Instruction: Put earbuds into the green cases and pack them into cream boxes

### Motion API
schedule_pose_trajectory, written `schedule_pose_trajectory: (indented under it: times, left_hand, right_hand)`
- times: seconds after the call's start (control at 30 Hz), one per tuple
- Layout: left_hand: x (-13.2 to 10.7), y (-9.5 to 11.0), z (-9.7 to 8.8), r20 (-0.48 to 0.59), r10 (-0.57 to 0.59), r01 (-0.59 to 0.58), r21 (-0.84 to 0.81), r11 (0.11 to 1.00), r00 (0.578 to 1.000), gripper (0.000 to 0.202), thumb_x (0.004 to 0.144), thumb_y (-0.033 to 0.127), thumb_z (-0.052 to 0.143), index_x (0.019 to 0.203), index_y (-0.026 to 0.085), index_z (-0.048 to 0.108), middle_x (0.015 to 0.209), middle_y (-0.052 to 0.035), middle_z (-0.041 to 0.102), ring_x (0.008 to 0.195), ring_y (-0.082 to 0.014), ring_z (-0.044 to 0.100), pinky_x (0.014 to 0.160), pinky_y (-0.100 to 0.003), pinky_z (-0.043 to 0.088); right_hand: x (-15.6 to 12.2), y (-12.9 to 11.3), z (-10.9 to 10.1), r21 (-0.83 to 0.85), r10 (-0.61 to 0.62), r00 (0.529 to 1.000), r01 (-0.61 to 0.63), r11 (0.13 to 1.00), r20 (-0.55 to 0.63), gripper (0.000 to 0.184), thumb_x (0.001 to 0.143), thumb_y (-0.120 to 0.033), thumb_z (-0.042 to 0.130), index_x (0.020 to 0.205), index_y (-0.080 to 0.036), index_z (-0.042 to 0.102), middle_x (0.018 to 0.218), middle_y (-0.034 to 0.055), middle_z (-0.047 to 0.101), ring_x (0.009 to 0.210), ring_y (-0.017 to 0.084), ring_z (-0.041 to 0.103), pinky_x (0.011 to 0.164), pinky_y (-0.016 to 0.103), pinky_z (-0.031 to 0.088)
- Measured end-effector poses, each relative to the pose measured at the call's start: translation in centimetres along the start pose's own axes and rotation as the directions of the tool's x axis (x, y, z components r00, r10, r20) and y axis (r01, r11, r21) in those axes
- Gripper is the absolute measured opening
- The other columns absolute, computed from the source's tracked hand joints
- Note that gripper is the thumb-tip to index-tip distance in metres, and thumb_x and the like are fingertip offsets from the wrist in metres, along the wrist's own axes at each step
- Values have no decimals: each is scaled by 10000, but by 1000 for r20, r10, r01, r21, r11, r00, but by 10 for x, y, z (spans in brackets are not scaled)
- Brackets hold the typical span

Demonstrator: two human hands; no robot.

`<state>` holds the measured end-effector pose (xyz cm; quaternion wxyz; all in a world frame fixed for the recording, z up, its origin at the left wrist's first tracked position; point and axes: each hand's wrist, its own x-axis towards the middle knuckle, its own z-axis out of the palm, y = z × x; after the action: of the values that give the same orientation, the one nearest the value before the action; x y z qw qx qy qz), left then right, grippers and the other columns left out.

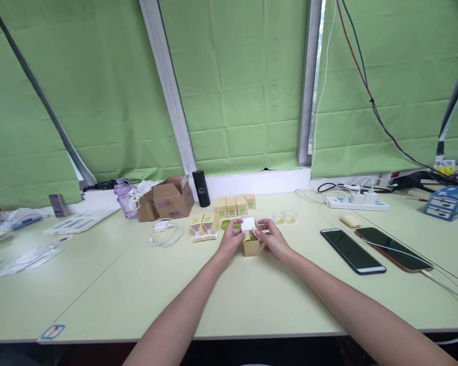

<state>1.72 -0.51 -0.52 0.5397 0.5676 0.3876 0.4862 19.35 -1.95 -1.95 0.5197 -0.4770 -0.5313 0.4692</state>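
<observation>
A small brown cardboard box [251, 248] stands upright on the table between my hands, its top flaps raised. Something green shows inside it, too small to make out. My left hand [231, 240] is closed at the box's left upper edge, fingers at the flaps. On the opposite side, my right hand [274, 240] pinches near the right flap, its lower fingers curled beside the box. Just behind the box is a white panel [248, 224], perhaps its lid. A green object [226, 223] lies behind my left hand, partly hidden. Clear plastic cups [290, 217] with yellow bits sit behind my right hand.
Several closed small boxes [231, 205] stand in a row at the back, with open box blanks [205, 227] left of my hands. Two phones [353, 251] and a power strip [356, 203] are on the right. A larger carton [172, 199] and a charger cable [170, 235] are on the left.
</observation>
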Motion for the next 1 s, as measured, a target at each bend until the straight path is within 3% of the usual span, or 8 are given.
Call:
schedule_pose_trajectory:
  times: [0.37,1.0]
  left_hand:
    - [0,-1,0,8,0,0,-6,1000,1000,568,662,226,700,1189,223,489,831,-21,709,749,-209,679,804,-349,513]
    - [0,-1,0,19,27,-26,-53,998,999,558,656,209,709,1164,228,481,857,-23,734,777,-203,713,797,-341,533]
  right_hand:
    - [4,5,1,-42,12,1000,-12,999,6,459,783,-439,692,1167,-272,504,1079,27,572,706,152,597,384,202,394]
    - [8,6,2,-80,14,999,-12,997,29,438,786,-390,669,1172,-262,505,1031,9,566,674,141,588,361,195,364]
